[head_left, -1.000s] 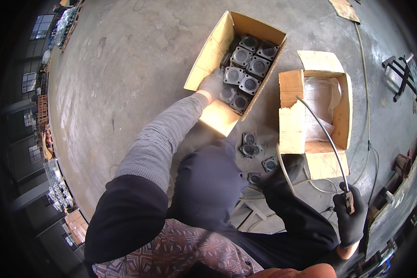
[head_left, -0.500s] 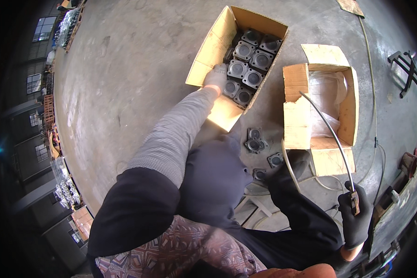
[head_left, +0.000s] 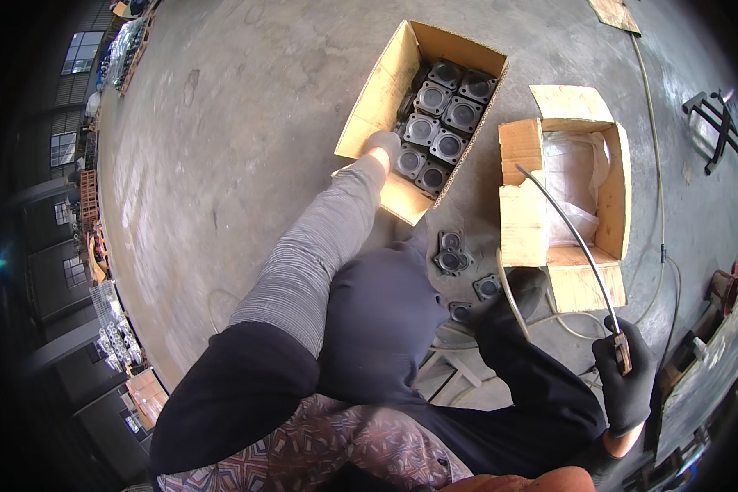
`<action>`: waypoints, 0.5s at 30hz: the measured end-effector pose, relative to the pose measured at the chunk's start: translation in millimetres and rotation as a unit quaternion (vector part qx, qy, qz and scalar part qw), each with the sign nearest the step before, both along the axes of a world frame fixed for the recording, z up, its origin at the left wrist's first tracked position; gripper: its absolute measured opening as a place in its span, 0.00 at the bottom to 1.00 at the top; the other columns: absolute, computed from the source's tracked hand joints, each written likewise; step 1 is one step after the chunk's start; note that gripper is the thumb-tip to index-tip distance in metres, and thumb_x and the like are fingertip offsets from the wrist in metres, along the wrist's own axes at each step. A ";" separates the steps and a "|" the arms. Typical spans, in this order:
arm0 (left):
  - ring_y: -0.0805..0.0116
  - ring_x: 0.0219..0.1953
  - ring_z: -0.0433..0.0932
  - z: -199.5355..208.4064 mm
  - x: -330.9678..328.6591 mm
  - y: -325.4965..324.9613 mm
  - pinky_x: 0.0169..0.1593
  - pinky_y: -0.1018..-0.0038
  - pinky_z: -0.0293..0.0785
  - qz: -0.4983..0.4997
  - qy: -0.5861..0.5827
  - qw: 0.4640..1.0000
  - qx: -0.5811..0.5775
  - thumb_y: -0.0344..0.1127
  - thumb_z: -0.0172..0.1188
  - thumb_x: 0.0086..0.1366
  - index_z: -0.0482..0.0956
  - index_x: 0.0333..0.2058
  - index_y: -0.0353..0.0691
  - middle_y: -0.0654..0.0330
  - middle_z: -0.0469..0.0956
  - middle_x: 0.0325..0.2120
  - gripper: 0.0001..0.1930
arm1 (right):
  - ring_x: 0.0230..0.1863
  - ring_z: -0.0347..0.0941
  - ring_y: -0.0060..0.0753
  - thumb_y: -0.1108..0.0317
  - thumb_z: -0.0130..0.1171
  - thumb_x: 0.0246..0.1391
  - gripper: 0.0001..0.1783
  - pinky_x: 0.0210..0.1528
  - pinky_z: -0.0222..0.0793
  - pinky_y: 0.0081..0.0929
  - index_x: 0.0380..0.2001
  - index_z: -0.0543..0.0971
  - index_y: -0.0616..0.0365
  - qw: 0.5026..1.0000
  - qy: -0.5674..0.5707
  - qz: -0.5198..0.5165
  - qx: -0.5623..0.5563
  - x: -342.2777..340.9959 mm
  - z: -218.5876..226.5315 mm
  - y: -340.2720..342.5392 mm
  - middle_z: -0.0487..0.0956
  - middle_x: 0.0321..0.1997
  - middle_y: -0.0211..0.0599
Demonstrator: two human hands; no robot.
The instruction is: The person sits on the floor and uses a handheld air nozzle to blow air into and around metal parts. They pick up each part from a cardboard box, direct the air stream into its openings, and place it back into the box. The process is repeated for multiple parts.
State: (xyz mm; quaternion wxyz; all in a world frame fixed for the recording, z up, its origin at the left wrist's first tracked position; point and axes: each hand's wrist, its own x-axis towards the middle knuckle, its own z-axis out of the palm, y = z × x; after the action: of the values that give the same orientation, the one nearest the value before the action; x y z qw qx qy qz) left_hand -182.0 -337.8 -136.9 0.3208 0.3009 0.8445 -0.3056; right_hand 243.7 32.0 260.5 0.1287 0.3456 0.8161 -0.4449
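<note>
My left hand (head_left: 384,148), in a grey glove, reaches over the near left corner of an open cardboard box (head_left: 375,107). Its fingers dip inside and are hidden, so their grip cannot be made out. Packed in that box are several dark square metal flange parts (head_left: 433,97) with round centres and corner holes. On the right, my right hand (head_left: 629,385), in a dark glove, is closed around the handle of an air blow gun (head_left: 623,354). The gun's long curved metal tube points up and left, its tip over a flap of a second box.
The second open cardboard box (head_left: 613,193) holds clear plastic lining. More flange parts (head_left: 451,256) lie on the floor by my feet. A hose (head_left: 654,156) runs along the right, near a black metal frame (head_left: 717,129). Goods line the far left wall.
My left hand has moved slightly nearer and lower at the box corner. The blow gun's tip has swung a little to the left, with my right hand still around its handle.
</note>
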 end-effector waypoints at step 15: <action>0.47 0.56 0.85 -58.1 21.2 0.4 0.54 0.62 0.82 0.555 0.121 0.732 0.376 0.34 0.57 0.70 0.88 0.49 0.35 0.45 0.87 0.51 0.16 | 0.28 0.66 0.15 0.81 0.62 0.59 0.17 0.32 0.65 0.20 0.52 0.81 0.66 0.998 -0.027 -0.038 -0.032 -0.6 -4.3 1.1 0.71 0.25 0.25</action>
State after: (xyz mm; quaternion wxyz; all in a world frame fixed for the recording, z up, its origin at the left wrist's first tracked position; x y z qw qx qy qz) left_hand -160.7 -337.4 -195.0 0.1891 -0.1652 0.9389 0.2352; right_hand 243.1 33.1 256.2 0.1447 0.3839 0.7840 -0.4660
